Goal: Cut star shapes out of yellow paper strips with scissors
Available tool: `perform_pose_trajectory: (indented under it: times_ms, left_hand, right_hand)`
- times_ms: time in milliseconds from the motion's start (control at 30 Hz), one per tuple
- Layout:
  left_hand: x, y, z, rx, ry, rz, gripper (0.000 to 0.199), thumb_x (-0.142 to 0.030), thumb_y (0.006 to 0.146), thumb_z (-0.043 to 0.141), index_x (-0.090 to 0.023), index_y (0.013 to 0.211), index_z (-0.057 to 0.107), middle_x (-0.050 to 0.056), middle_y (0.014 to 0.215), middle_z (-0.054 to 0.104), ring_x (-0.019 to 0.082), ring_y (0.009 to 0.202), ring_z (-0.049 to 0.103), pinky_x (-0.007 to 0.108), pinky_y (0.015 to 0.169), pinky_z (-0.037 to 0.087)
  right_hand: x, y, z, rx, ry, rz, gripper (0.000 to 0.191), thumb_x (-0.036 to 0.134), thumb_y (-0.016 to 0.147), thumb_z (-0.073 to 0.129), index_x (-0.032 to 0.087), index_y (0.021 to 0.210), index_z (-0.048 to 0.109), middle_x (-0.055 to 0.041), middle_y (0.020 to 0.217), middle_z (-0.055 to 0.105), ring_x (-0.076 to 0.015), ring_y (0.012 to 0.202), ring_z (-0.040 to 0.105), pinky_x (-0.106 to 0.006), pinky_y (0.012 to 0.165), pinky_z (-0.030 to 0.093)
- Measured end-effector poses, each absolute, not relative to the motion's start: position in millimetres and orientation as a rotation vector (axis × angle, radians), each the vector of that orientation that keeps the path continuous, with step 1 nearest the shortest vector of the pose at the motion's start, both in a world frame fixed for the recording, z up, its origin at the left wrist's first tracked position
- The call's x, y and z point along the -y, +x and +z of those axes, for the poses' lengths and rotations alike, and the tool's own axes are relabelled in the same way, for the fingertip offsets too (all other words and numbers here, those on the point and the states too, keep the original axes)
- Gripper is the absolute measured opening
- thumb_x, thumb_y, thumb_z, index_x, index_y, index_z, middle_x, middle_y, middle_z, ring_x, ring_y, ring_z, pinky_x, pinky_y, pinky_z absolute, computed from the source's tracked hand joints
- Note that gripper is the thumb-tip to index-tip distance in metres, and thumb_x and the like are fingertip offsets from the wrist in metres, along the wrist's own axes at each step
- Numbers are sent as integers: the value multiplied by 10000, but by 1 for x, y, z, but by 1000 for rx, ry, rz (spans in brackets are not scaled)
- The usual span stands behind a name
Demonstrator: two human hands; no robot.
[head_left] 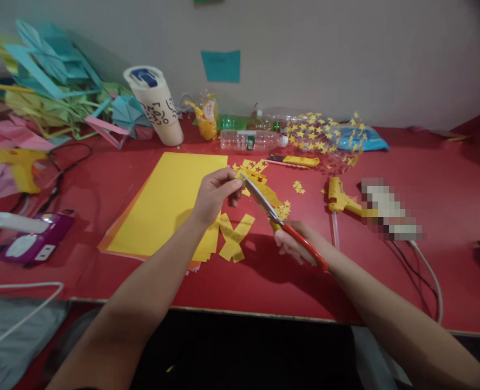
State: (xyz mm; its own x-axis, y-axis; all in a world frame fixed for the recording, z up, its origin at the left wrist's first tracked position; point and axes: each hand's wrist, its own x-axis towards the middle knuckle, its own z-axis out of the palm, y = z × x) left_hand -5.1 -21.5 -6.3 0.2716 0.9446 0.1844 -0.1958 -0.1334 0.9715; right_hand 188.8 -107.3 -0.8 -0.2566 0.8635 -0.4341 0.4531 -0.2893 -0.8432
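Note:
My left hand (pixel 217 195) is closed in a pinch on a small piece of yellow paper (pixel 240 174), above the table. Red-handled scissors (pixel 273 213) are gripped in my right hand (pixel 294 244), their blade tips up against the paper at my left fingertips. Whether the blades are fully closed is hard to see. Beneath the hands lie crossed yellow paper strips (pixel 236 241), strips with star-shaped holes (pixel 260 167), and loose yellow stars (pixel 298 187). A stack of yellow paper (pixel 170 206) lies under and left of my left hand.
Behind are a yellow cutter knife (pixel 300 161), a clear plastic bottle (pixel 250 140), a star-covered clear bottle (pixel 316 135) and a white tumbler (pixel 158 108). Glue guns (pixel 339 196) lie at right and left. A purple power strip (pixel 37 238) and folded paper shapes (pixel 57 76) occupy the left.

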Motion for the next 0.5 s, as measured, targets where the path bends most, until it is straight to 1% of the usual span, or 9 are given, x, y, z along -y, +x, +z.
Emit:
perform_pose_trajectory:
  times_ms: [233,400,500]
  left_hand:
    - [23,-3,-7,-791,1316,1172,150,-214,727,566,-168,588,535,-46,490,544,32,374,482,158,369,397]
    - [24,-2,-7,-792,1293,1165,143,-208,724,568,-171,589,534,-49,480,541,34,368,482,160,365,395]
    - [24,-2,-7,-802,1296,1158,142,-209,724,568,-170,591,536,-49,481,540,32,367,480,159,367,398]
  right_hand:
    - [108,189,-3,1608,-1575,1564,425,583,712,553,190,600,435,65,422,422,-47,313,379,-199,359,325]
    - [108,188,-3,1597,-1620,1551,455,620,703,537,188,598,437,55,426,458,-40,286,366,-206,352,329]
    - [109,187,-3,1563,-1613,1567,452,619,713,535,191,602,440,73,383,417,-44,284,368,-208,377,366]
